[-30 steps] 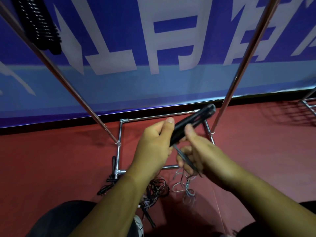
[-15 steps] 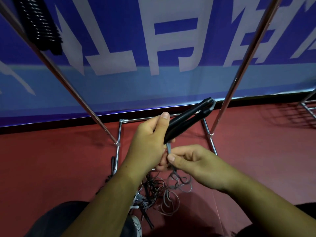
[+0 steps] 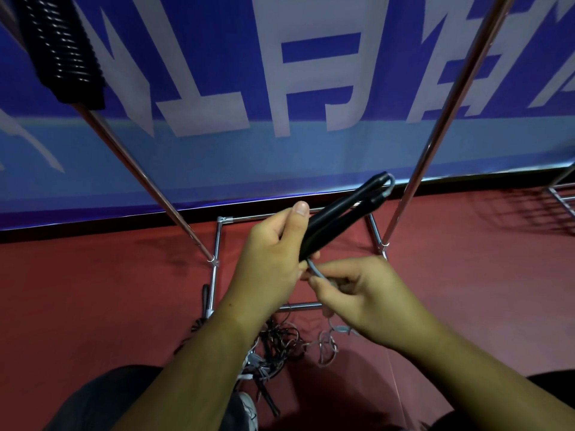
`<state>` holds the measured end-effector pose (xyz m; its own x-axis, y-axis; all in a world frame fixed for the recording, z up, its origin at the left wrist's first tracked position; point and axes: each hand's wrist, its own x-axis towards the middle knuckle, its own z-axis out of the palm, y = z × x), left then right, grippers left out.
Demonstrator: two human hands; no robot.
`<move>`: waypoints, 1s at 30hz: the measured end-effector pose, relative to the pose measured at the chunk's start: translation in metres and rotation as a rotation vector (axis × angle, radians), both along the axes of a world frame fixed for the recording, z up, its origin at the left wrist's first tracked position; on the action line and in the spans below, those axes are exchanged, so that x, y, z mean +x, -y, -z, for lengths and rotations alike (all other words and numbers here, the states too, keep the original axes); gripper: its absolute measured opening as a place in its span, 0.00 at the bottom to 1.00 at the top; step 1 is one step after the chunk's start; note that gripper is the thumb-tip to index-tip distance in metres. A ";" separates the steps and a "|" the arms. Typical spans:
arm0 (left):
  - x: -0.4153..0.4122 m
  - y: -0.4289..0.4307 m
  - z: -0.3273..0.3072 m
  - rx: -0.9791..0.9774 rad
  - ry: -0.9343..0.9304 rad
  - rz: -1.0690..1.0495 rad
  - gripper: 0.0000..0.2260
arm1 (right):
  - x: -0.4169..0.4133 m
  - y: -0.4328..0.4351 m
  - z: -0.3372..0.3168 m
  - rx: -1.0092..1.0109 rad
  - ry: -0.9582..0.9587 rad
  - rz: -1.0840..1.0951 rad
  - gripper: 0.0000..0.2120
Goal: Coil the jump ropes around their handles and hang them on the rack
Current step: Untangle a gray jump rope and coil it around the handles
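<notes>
My left hand (image 3: 273, 256) grips two black jump-rope handles (image 3: 345, 213) held together, pointing up and to the right. A grey rope (image 3: 315, 270) leaves their lower end and my right hand (image 3: 357, 290) pinches it just below the handles. More of this grey rope (image 3: 326, 346) hangs down in loops to the red floor. The chrome rack (image 3: 435, 132) stands in front of me, its two slanted poles either side of my hands. A coiled black rope (image 3: 65, 51) hangs at the rack's upper left.
A tangle of dark jump ropes (image 3: 277, 340) lies on the red floor (image 3: 93, 290) by the rack's base bars (image 3: 217, 244). A blue banner (image 3: 280, 88) stands behind. Another metal frame (image 3: 560, 197) is at the far right. My knees show at the bottom.
My right hand has moved up along the grey rope close to the handle ends, and the loose loops rose off the floor. The handles tilted slightly higher.
</notes>
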<state>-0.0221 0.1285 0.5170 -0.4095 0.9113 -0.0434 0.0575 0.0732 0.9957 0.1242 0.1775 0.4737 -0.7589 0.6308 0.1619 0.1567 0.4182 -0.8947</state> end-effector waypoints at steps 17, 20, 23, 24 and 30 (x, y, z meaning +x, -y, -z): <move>-0.015 0.000 0.041 -0.446 -0.614 0.343 0.18 | 0.025 -0.027 -0.021 0.332 0.427 -0.022 0.10; -0.017 0.003 0.032 -0.427 -0.502 0.438 0.20 | 0.026 -0.034 -0.022 0.262 0.366 0.024 0.13; -0.019 0.006 0.026 -0.394 -0.422 0.473 0.21 | 0.024 -0.033 -0.017 0.119 0.279 0.078 0.13; -0.019 0.007 0.025 -0.393 -0.376 0.467 0.21 | 0.022 -0.031 -0.015 0.062 0.276 0.078 0.14; -0.015 0.012 0.022 -0.375 -0.166 0.542 0.27 | 0.018 -0.028 -0.007 -0.145 0.277 0.028 0.19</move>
